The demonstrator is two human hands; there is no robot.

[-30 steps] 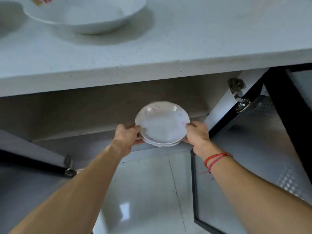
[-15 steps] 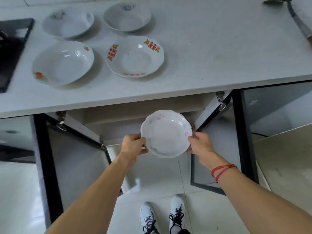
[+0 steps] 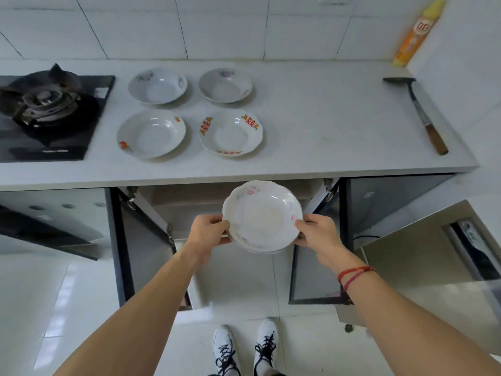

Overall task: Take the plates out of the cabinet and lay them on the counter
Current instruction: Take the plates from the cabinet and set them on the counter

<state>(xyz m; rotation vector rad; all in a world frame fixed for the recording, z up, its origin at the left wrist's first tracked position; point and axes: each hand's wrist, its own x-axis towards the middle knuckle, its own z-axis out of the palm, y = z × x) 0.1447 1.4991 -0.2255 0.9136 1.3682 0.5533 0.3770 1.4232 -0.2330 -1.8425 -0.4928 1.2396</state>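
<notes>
I hold a small stack of white plates (image 3: 262, 214) with faint pink flowers in front of the open cabinet (image 3: 189, 202), just below the counter edge. My left hand (image 3: 208, 230) grips the stack's left rim and my right hand (image 3: 317, 232) grips its right rim. A second plate's rim shows under the top one. Several plates lie on the grey counter (image 3: 339, 123): two small ones at the back (image 3: 158, 86) (image 3: 225, 84), a plain white one (image 3: 151, 133) and one with red marks (image 3: 230, 136) in front.
A black gas hob (image 3: 46, 115) takes up the counter's left end. A spatula with a wooden handle (image 3: 417, 109) lies at the right, and a yellow spray can (image 3: 417, 31) stands in the back corner. Both cabinet doors (image 3: 135, 253) (image 3: 317, 267) hang open beside my arms.
The view rose from under the counter to above it. My hands drew the plate stack out of the cabinet and lifted it toward the counter edge.
</notes>
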